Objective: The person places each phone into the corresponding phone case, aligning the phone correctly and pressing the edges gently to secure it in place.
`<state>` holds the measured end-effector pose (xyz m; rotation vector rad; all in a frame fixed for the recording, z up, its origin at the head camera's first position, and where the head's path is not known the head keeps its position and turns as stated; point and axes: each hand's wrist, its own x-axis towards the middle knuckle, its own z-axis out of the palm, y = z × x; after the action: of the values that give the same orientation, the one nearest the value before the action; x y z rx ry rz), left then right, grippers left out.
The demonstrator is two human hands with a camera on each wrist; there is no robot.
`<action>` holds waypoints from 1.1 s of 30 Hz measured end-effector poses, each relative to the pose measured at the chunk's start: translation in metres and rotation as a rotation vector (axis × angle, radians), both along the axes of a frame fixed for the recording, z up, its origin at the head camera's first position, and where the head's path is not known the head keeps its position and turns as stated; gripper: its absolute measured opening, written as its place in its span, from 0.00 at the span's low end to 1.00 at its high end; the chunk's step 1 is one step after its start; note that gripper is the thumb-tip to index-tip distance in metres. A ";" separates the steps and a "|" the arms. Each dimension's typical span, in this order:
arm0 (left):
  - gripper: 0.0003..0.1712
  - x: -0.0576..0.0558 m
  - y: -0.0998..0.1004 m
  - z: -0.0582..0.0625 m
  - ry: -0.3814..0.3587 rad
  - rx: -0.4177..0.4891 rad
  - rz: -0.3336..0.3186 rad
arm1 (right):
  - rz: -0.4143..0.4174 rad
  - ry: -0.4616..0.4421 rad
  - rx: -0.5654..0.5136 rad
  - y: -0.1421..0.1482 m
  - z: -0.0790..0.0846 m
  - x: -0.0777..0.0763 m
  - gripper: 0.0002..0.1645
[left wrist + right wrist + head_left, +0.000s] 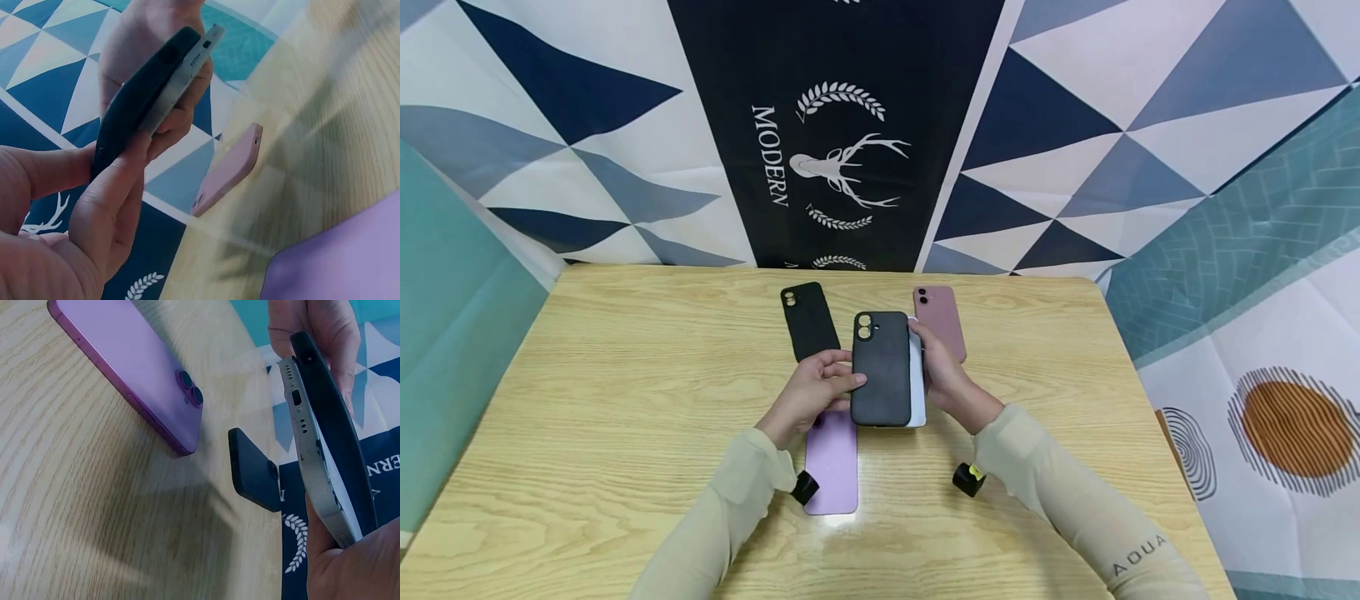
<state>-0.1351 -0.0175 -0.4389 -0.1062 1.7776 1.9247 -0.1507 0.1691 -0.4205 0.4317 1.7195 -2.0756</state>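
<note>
Held pair: while the dark case is up in both hands over the table, the pale phone is mostly hidden behind it; from here, just a strip past its right edge.
Fit: 1 case, 1 phone, phone outside the case, wedge-shaped gap between them in the right wrist view.
Hands: 2, both gripping.
Left hand: pinches case's left edge, thumb on front; fingertips behind hidden.
Right hand: grips pale phone's right side; whether case too, can't tell.
Purple phone: 1, flat on table, upper end covered by left hand; two lenses in right wrist view, other end cut off there.
Black slab: 1, beyond left hand, lower end hidden; phone or case, can't tell.
Pink slab: 1, beyond right hand, partly covered; same doubt.
Sleeves: 2, cut off at bottom.
</note>
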 end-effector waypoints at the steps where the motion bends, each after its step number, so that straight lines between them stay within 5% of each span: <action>1: 0.25 0.000 0.000 0.000 0.003 -0.009 0.003 | -0.005 -0.014 -0.007 -0.001 0.002 0.001 0.19; 24: 0.26 0.004 0.010 0.004 0.042 -0.179 -0.028 | 0.006 -0.011 -0.055 -0.003 0.007 0.004 0.20; 33: 0.27 0.006 0.014 0.005 0.025 -0.162 -0.026 | -0.016 0.015 -0.041 -0.002 0.007 0.006 0.20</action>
<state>-0.1287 -0.0034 -0.4338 -0.1154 1.9402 1.7690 -0.1450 0.1669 -0.4133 0.4199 1.6842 -2.1267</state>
